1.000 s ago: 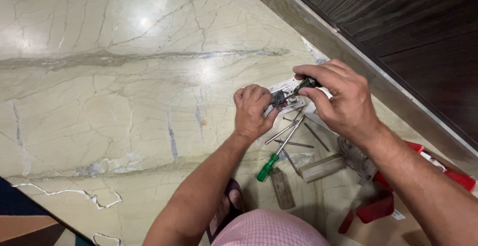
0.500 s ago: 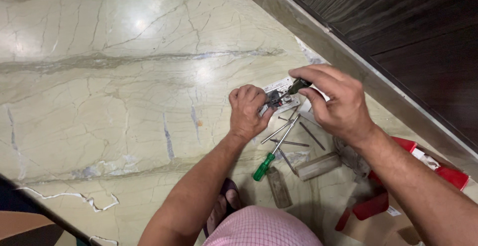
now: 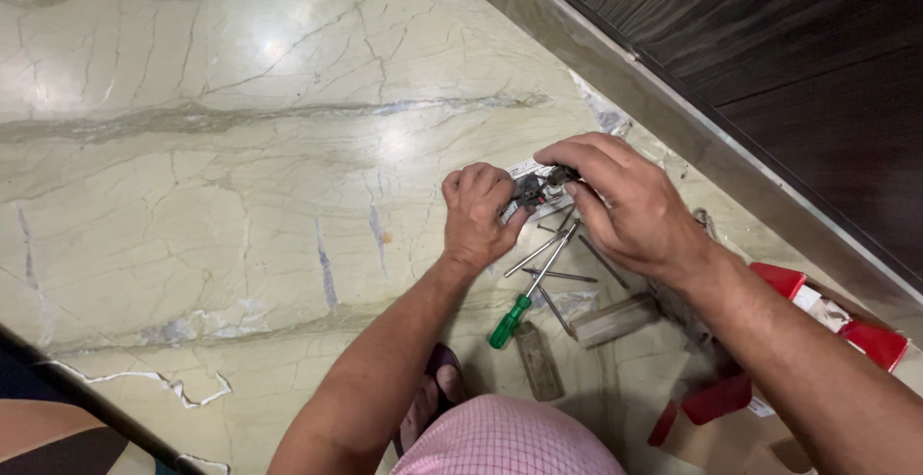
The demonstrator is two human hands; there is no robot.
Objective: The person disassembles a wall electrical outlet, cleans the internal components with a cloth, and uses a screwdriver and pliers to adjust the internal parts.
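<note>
Pale marble flooring (image 3: 192, 196) is stretching out beside a dark wooden panel (image 3: 769, 42), and the person is crouching over it. Their left hand (image 3: 478, 213) is clenching a small dark fitting (image 3: 530, 189) against a white plate (image 3: 538, 169), seemingly steadying it, while the right hand (image 3: 630, 206) is pinching a dark bit (image 3: 561, 175) at its top. A green-handled screwdriver (image 3: 524, 292) and loose metal rods (image 3: 562, 276) are lying just below, within reach. Fingers are hiding most of the fitting, so I cannot tell its shape. Red boxes (image 3: 865, 336) are sitting partly behind the right forearm.
</note>
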